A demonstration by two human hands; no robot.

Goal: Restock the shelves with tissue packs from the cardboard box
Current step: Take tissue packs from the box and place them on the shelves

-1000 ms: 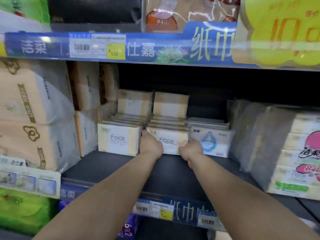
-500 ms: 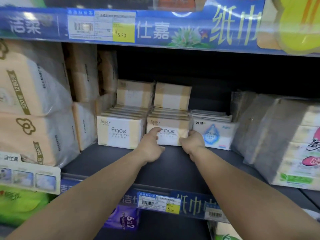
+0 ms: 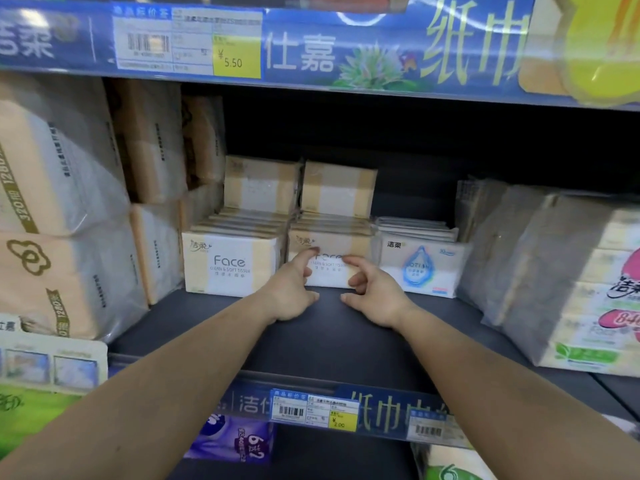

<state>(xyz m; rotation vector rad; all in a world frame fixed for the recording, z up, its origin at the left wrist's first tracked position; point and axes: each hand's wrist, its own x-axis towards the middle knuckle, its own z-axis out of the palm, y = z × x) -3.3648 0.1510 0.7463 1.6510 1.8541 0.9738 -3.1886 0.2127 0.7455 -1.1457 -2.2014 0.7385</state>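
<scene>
Our forearms reaching over the shelf (image 3: 311,344), our left hand (image 3: 289,294) and right hand (image 3: 375,296) loosely spread, gripping nothing, index fingertips touching the middle Face pack (image 3: 329,271), second Face pack (image 3: 230,263) left, blue pack (image 3: 420,268) right, more packs behind.

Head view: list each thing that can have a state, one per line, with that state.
Left hand: open, index fingertip touching the middle Face pack.
Right hand: open, fingers loosely curled, holding nothing.
Middle Face pack: upright at its row's front, on the shelf.
Left Face pack: upright, front of its row.
Blue-drop pack: upright, front of its row.
Cardboard box: not in view.
</scene>
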